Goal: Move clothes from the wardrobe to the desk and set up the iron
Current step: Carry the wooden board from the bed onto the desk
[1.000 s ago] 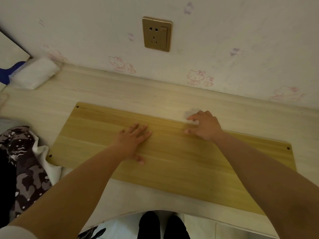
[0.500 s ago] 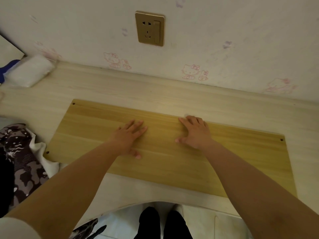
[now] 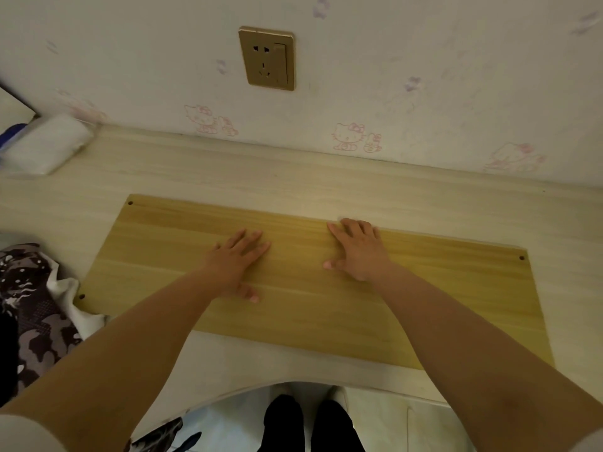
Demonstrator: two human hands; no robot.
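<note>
A yellow wooden board (image 3: 424, 308) with small holes at its corners lies flat on the pale desk (image 3: 228, 171). My left hand (image 3: 236, 259) rests palm down on the board's middle, fingers straight. My right hand (image 3: 357, 249) lies flat on the board just to the right, fingertips at its far edge. A dark camouflage-patterned garment with white fabric (image 3: 32, 308) lies at the desk's left edge. No iron is in view.
A gold wall socket (image 3: 267, 58) sits on the wall above the desk. A white soft packet (image 3: 49, 143) lies at the desk's far left corner beside something blue. The desk's front edge curves inward, with my feet (image 3: 310, 422) on the floor below.
My right hand has flattened from curled fingers at the board's far edge to lying palm down. The left hand has stayed in place on the board.
</note>
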